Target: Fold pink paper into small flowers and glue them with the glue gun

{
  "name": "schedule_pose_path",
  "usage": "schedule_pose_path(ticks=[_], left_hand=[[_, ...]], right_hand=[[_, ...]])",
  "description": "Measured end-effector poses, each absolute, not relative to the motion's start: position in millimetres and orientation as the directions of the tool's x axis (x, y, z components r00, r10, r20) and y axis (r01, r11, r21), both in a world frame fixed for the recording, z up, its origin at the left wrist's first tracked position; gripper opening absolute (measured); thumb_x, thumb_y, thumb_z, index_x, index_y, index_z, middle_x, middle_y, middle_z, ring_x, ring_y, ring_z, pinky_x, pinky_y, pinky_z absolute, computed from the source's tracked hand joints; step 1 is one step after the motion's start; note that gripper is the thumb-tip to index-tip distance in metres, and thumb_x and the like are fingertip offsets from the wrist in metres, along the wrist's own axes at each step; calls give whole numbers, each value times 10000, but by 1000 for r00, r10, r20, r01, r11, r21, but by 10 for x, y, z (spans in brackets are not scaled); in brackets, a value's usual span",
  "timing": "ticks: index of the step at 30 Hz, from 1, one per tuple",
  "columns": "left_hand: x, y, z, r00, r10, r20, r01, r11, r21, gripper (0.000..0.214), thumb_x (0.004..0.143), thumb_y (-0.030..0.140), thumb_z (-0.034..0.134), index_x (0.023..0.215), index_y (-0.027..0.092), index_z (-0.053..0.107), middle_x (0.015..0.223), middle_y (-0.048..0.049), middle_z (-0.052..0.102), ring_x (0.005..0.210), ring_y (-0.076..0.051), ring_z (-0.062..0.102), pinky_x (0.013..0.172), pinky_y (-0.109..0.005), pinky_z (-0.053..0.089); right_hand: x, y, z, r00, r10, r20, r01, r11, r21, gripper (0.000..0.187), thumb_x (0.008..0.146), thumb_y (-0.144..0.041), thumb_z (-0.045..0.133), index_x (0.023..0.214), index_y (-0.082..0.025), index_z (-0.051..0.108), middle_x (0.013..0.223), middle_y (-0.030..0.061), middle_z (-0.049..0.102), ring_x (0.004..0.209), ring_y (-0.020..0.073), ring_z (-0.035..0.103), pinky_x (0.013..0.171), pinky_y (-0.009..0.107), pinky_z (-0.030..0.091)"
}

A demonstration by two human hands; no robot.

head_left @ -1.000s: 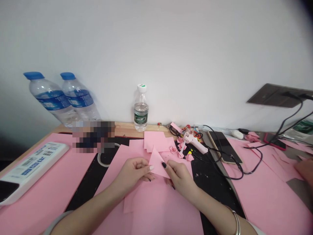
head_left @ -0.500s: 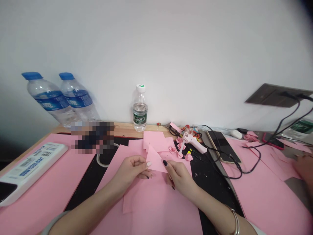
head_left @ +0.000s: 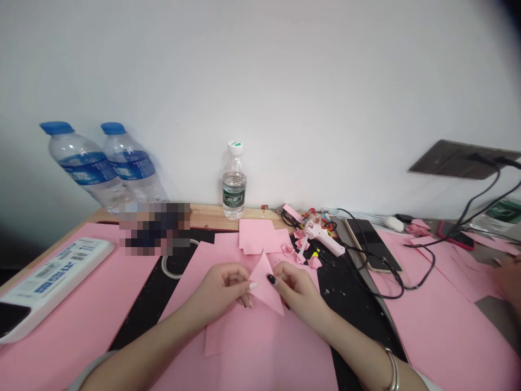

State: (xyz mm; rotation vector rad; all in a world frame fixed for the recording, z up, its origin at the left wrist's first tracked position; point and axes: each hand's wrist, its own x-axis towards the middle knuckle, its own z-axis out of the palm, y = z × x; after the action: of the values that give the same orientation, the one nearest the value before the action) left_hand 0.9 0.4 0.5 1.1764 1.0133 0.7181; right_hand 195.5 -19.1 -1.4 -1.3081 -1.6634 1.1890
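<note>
Between my hands is a small pink sheet of paper (head_left: 265,288), folded to a triangle with one point up and another toward the lower right. My left hand (head_left: 228,285) pinches its left edge between thumb and fingers. On its right side, my right hand (head_left: 299,288) grips it, the dark-nailed thumb lying on the front face. Large pink sheets (head_left: 268,353) lie beneath both hands. Just beyond sit small pink squares (head_left: 256,236) and several folded paper roses (head_left: 287,248).
A pale pink glue gun (head_left: 323,238) lies at the back right among black cables, beside a phone (head_left: 372,244). A small water bottle (head_left: 234,187) stands by the wall; two larger bottles (head_left: 87,168) lean at left. Another person's hand (head_left: 508,277) shows at the right edge.
The folded paper has turned in my hands and come slightly lower, one corner now pointing down to the right. My right thumb has shifted onto its face.
</note>
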Motion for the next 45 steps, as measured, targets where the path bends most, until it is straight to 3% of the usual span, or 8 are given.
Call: schedule_pose_path(ticks=[4,7,12,17,23,29,40,45], left_hand=[[17,-54,-22,467,858,-213,172,148,974,159,742,233,637,600,178,594,539,12,651,530,-152,639,573,-258,488],[3,-48,-23,459,865,-203,189,128,974,147,749,215,626,609,178,604,543,18,644,533,-149,636,574,-250,483],[-3,-16,3,429,883,-191,158,135,978,122,750,213,631,634,174,621,544,23,630,527,-145,623,564,-240,468],[19,-41,13,386,910,-153,132,110,985,90,763,248,632,739,170,669,680,-4,675,616,-152,621,606,-243,464],[32,-82,-20,402,899,-173,196,100,975,219,765,261,608,566,179,570,545,37,561,563,-139,563,565,-228,424],[35,-69,-25,445,866,-229,145,183,972,253,753,265,614,544,194,491,533,49,531,552,-144,600,571,-236,463],[44,-78,-27,508,806,-302,164,254,953,264,739,276,607,543,201,446,490,69,486,569,-186,678,575,-269,516],[29,-64,-51,552,768,-323,199,254,946,301,746,273,618,536,197,416,481,65,525,545,-175,678,548,-253,507]], right_hand=[[1935,-184,0,-258,966,-9,391,96,-915,375,801,-350,602,582,-226,323,513,-80,310,461,91,297,435,217,231],[1934,-181,-36,-257,964,-62,355,34,-934,365,782,-313,614,580,-231,321,475,-89,336,418,83,326,410,208,233],[1937,-183,-99,-295,942,-161,227,-95,-969,355,761,-330,664,620,-232,353,441,-105,380,351,101,436,364,202,307],[1901,-192,-118,-225,965,-133,192,-90,-977,357,741,-359,683,590,-227,388,485,-88,370,408,111,453,389,233,395],[1862,-219,-119,-255,954,-159,99,-138,-986,402,742,-469,682,601,-230,390,487,-81,411,409,114,470,409,251,443],[1894,-220,-118,-281,951,-130,128,-97,-987,436,827,-531,574,605,-246,329,445,-91,373,369,123,481,365,233,374],[1905,-204,-38,-234,972,16,223,70,-972,383,875,-422,533,599,-237,343,504,-74,368,443,110,416,419,225,345],[1920,-187,-64,-203,979,17,165,52,-985,372,865,-455,559,627,-231,381,483,-85,375,409,100,389,405,218,323]])
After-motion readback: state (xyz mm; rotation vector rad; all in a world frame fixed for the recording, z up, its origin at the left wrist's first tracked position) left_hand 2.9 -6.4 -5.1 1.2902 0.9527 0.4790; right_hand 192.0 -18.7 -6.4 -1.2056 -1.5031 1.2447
